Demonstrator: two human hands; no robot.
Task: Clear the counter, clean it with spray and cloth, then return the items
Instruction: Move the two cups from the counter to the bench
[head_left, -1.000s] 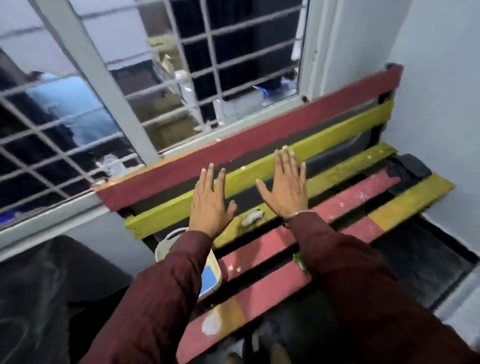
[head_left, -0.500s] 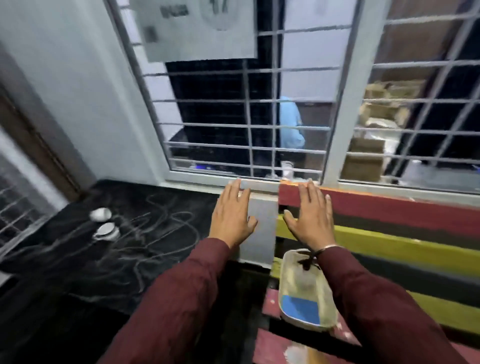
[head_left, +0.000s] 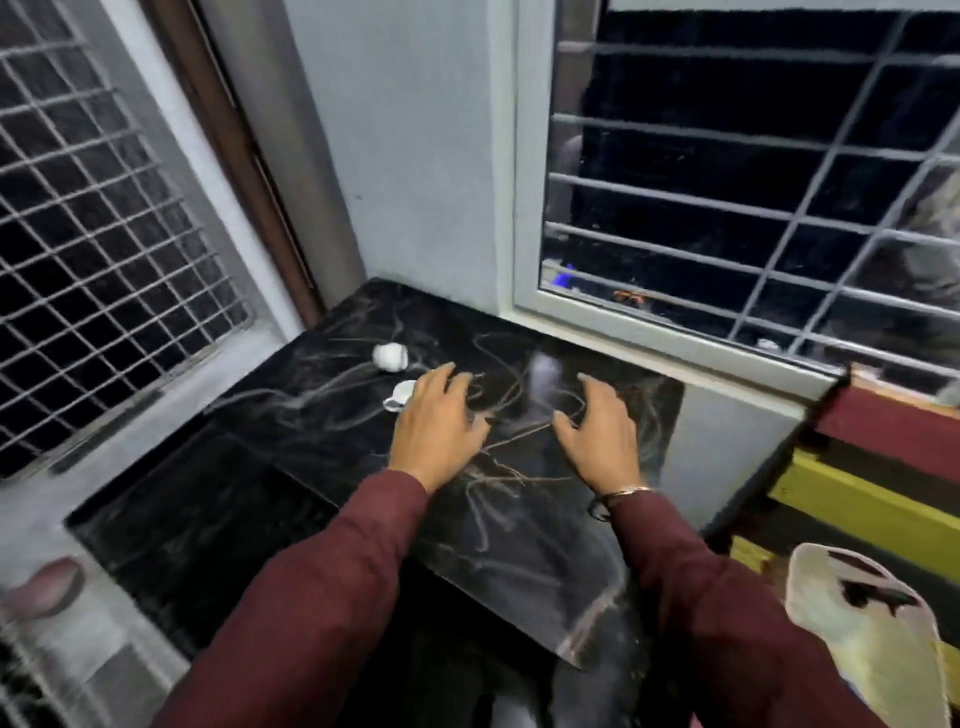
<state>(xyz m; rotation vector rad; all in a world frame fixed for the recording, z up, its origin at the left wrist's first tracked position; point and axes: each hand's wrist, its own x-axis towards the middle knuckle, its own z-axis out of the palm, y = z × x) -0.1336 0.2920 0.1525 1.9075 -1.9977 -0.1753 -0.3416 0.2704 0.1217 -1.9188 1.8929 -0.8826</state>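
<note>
Both hands being held apart over the black marble counter (head_left: 322, 415), left hand (head_left: 436, 428) and right hand (head_left: 597, 436) loosely curled, nothing being gripped, two white cups (head_left: 389, 357) being partly hidden, possibly touched, by left fingertips (head_left: 441, 375), blurred tub (head_left: 862, 639) lower right.

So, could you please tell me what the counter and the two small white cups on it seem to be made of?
Counter: likely polished black stone, marble or granite, given pale veins and a glossy reflection. Cups: probably glazed ceramic, white and smooth, though blur leaves it open.
</note>
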